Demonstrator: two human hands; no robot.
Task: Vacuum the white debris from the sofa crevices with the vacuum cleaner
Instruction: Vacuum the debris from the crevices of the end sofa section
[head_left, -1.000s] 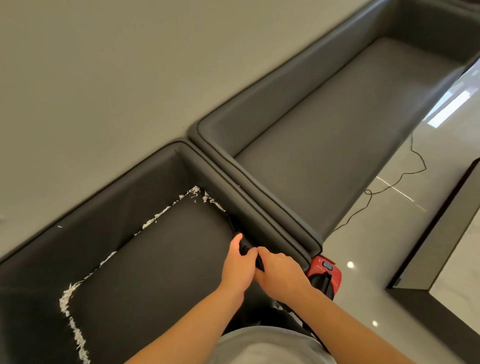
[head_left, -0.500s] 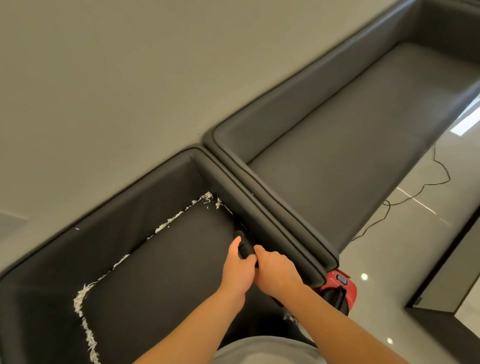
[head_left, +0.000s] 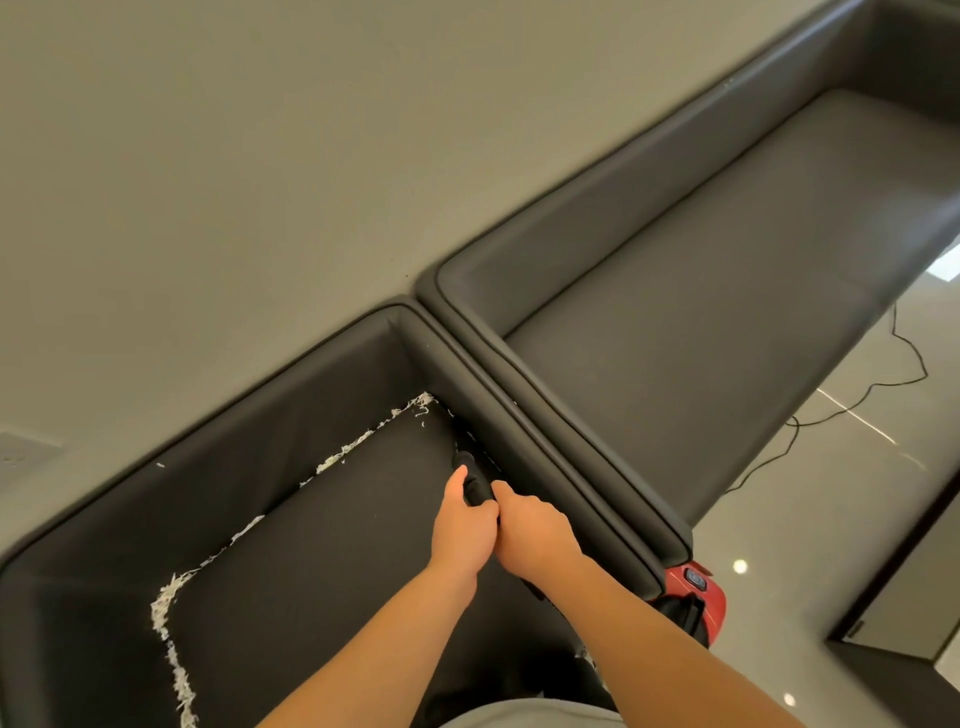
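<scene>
A dark grey sofa seat (head_left: 332, 551) has white debris (head_left: 358, 441) lying along its back crevice and more of it down the left crevice. My left hand (head_left: 462, 530) and my right hand (head_left: 535, 530) both grip the black vacuum nozzle (head_left: 474, 480), side by side. The nozzle tip points into the right-hand crevice beside the armrest (head_left: 524, 457), a short way below the back corner. The red vacuum body (head_left: 696, 587) stands on the floor behind the armrest's front end.
A second, longer sofa section (head_left: 701, 291) runs to the upper right. A thin black cord (head_left: 852, 400) trails over the glossy floor. A dark low furniture edge (head_left: 909, 613) sits at the far right. The wall (head_left: 260, 156) is behind the sofa.
Both hands have pushed the nozzle further up the right crevice toward the back corner. The white bits near that corner's right side have thinned.
</scene>
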